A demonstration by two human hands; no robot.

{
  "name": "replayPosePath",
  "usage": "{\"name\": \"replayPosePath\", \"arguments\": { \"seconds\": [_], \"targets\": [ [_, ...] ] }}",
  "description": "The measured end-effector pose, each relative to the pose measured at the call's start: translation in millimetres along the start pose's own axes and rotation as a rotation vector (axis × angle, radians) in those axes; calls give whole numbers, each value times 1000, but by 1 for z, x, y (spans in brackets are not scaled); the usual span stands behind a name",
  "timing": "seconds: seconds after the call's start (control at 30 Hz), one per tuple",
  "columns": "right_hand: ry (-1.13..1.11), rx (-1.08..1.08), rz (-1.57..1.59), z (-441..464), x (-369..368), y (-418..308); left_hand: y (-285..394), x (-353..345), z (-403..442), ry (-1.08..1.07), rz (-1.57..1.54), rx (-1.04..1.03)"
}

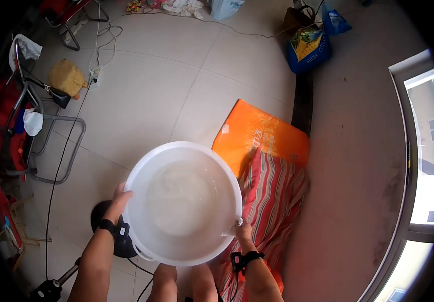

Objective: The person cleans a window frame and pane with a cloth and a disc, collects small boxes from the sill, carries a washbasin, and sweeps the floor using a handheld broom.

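Observation:
A large round white plastic basin (135,221) is held level in front of my knees. Cloudy, whitish water (184,199) covers its bottom, with a few small bubbles or specks on the right side. My left hand (120,200) grips the left rim, its thumb over the edge. On the opposite side, my right hand (244,232) is closed at the right rim, with a small whitish, wet-looking bit by its fingers that I cannot make out. Both wrists wear black straps with small devices. The fingers under the rim are hidden.
An orange bag (257,133) and a red striped cushion or cloth (272,196) lie right of the basin, along the wall. Metal-framed chairs (78,146) stand left. A black cable (58,186) crosses the tiled floor. Blue bags (310,53) sit at the back right.

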State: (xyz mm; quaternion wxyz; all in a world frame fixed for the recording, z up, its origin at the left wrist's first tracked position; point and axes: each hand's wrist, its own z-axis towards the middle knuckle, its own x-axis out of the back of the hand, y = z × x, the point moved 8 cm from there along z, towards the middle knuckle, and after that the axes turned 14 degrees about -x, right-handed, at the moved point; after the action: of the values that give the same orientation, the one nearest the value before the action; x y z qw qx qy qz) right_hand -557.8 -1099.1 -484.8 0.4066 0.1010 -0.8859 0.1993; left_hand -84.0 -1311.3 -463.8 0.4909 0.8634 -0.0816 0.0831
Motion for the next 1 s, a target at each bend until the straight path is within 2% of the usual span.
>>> {"name": "replayPosePath", "arguments": {
  "seconds": [0.07, 0.13, 0.23, 0.3, 0.33, 0.37, 0.47, 0.5, 0.53, 0.6, 0.63, 0.73, 0.8, 0.87, 0.93, 1.0],
  "targets": [
    [-31, 3, -7, 22, -25, -6, -24, -8, 11, 23, -66, 0],
    [-21, -8, 51, 39, -40, -14, -45, -14, 24, 46, -100, -113],
    [-54, -39, 33, 60, -62, -12, -76, -16, 35, 88, 3, -53],
    [-45, -35, 51, 68, -71, -8, -84, -18, 36, 93, -77, -27],
    [-60, -37, 116, 71, -73, -12, -87, -22, 39, 100, -157, -15],
    [-71, -42, 181, 70, -74, -15, -86, -22, 44, 90, -111, -22],
    [-71, -56, 56, 77, -86, -9, -59, -28, 43, 24, -169, -45],
    [-91, -78, 37, 78, -91, -3, -62, -29, 43, -95, -95, 16],
    [-79, -88, 40, 77, -89, 2, -66, -30, 43, -111, -96, 15],
    [-174, -66, 86, 70, -93, 1, -63, -28, 40, -101, -73, -80],
    [-178, -44, 86, 68, -100, 11, -67, -21, 35, -36, 33, 5],
    [-183, 57, 43, 36, -94, 25, -62, -12, 17, -33, 64, 79],
    [-403, -19, 3, 0, -80, 31, -19, -16, -8, -69, 329, 107],
    [-615, -34, -23, -34, -72, 55, -75, 15, -8, -89, 475, -24],
    [-706, -52, -60, -74, -31, 60, -15, -3, -47, -235, 653, -81],
    [-804, -211, 14, -97, -17, 108, 15, -6, -83, -271, 668, -127]
  ]
}}
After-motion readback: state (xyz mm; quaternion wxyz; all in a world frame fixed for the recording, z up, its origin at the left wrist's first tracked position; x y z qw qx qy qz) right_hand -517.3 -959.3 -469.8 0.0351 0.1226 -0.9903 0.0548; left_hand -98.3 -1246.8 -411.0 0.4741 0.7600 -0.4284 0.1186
